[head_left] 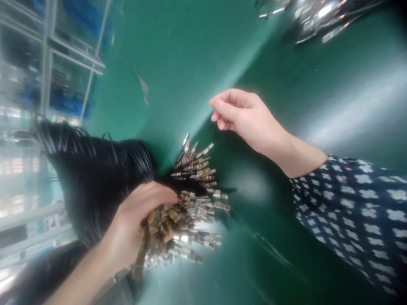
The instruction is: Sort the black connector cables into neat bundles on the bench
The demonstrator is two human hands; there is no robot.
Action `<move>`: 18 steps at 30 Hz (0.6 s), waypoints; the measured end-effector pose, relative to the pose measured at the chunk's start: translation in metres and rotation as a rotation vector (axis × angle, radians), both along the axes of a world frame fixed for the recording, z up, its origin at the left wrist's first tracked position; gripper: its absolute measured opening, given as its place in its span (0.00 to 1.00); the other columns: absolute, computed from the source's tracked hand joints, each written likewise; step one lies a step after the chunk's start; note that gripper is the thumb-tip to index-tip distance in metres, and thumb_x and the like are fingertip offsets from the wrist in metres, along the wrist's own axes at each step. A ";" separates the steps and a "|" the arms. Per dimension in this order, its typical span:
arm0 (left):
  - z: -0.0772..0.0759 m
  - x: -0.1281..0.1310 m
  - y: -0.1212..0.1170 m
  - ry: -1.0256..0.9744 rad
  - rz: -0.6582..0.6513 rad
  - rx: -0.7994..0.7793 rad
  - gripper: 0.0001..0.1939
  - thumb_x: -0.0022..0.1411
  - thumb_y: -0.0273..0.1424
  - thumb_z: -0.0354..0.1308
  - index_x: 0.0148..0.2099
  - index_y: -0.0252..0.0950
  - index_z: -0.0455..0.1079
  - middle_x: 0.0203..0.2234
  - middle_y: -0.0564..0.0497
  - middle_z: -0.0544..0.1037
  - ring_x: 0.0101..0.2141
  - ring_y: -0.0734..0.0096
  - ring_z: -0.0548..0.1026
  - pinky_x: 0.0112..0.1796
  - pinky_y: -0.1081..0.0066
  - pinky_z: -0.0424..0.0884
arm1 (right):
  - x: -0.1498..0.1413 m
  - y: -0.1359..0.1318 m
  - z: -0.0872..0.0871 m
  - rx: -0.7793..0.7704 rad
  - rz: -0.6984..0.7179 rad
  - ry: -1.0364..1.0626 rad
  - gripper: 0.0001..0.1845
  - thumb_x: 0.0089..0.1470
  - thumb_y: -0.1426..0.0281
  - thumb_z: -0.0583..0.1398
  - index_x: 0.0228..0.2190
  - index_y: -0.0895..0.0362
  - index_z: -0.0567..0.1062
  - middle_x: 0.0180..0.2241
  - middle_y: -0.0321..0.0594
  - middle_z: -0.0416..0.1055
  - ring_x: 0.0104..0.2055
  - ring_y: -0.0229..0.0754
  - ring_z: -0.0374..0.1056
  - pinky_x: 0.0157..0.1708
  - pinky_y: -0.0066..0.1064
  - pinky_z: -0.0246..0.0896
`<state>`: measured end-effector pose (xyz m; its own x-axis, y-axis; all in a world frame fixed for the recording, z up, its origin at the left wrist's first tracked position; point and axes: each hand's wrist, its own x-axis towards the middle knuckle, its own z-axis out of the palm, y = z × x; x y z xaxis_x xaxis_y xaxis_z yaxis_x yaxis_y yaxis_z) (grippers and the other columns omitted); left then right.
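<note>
My left hand (pixel 136 216) is wrapped round a thick bundle of thin black cables (pixel 95 178) close to their ends. Many small metal connectors (pixel 199 207) fan out to the right of its fingers, some silver, some with yellowish parts. Part of the bundle under the palm is hidden. Above and to the right, my right hand (pixel 243 110) hovers apart from the connectors. Its fingers are curled together, thumb against forefinger, and nothing shows between them.
Beneath both hands lies a green, shiny work surface (pixel 178 55). A second heap of metal-ended cables (pixel 313 19) rests at the top right. Blurred metal racking (pixel 47 55) stands beyond the left edge, where the black cables hang over.
</note>
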<state>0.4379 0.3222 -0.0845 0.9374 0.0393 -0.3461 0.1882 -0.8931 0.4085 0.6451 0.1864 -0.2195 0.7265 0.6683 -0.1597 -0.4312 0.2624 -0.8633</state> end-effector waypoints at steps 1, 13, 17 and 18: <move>0.002 -0.004 0.001 -0.001 0.009 -0.011 0.11 0.56 0.34 0.64 0.43 0.41 0.72 0.38 0.47 0.78 0.41 0.59 0.74 0.42 0.60 0.67 | 0.000 0.000 0.000 -0.001 -0.001 0.002 0.10 0.57 0.63 0.63 0.31 0.56 0.71 0.25 0.35 0.69 0.25 0.31 0.65 0.25 0.23 0.64; 0.003 -0.019 -0.002 -0.051 0.086 0.019 0.18 0.61 0.49 0.54 0.38 0.41 0.74 0.36 0.45 0.80 0.40 0.57 0.74 0.45 0.55 0.68 | -0.004 0.002 0.001 0.006 -0.005 0.012 0.09 0.58 0.70 0.62 0.26 0.57 0.71 0.24 0.34 0.68 0.24 0.31 0.65 0.25 0.24 0.61; 0.007 -0.022 -0.004 -0.039 0.109 0.025 0.21 0.60 0.52 0.53 0.39 0.42 0.75 0.36 0.45 0.80 0.40 0.56 0.74 0.47 0.54 0.68 | -0.005 0.002 0.001 0.010 -0.004 -0.008 0.10 0.57 0.67 0.63 0.26 0.56 0.71 0.24 0.35 0.69 0.24 0.32 0.65 0.25 0.25 0.62; 0.008 -0.024 -0.004 -0.031 0.122 0.027 0.21 0.60 0.53 0.52 0.38 0.43 0.75 0.36 0.45 0.81 0.41 0.56 0.74 0.47 0.53 0.68 | -0.004 0.002 0.001 0.011 -0.002 -0.007 0.11 0.57 0.66 0.64 0.26 0.56 0.71 0.25 0.35 0.69 0.24 0.32 0.65 0.25 0.25 0.62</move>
<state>0.4144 0.3183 -0.0767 0.9352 0.1627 -0.3146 0.2840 -0.8752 0.3916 0.6407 0.1885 -0.2182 0.7292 0.6683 -0.1472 -0.4243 0.2728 -0.8634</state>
